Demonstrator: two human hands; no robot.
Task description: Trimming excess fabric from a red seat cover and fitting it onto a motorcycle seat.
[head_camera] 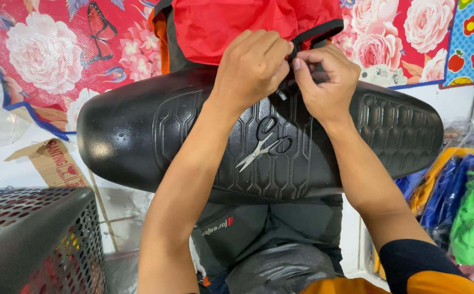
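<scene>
A long black motorcycle seat (pixel 139 130) with an embossed hexagon pattern lies across my lap. A pair of scissors (pixel 264 146) with black handles rests on its middle. At the far edge of the seat, my left hand (pixel 250 68) and my right hand (pixel 324 81) meet, both pinching a black strap (pixel 317 31) that belongs to a red fabric item (pixel 231 24) lying beyond the seat. The fingertips of both hands are closed on the strap close together.
A black perforated basket (pixel 35 239) stands at the lower left. Clear bags with blue, yellow and green fabric (pixel 466 201) lie at the right. A red floral cloth (pixel 52 49) covers the floor behind; a cardboard scrap (pixel 52 160) lies at the left.
</scene>
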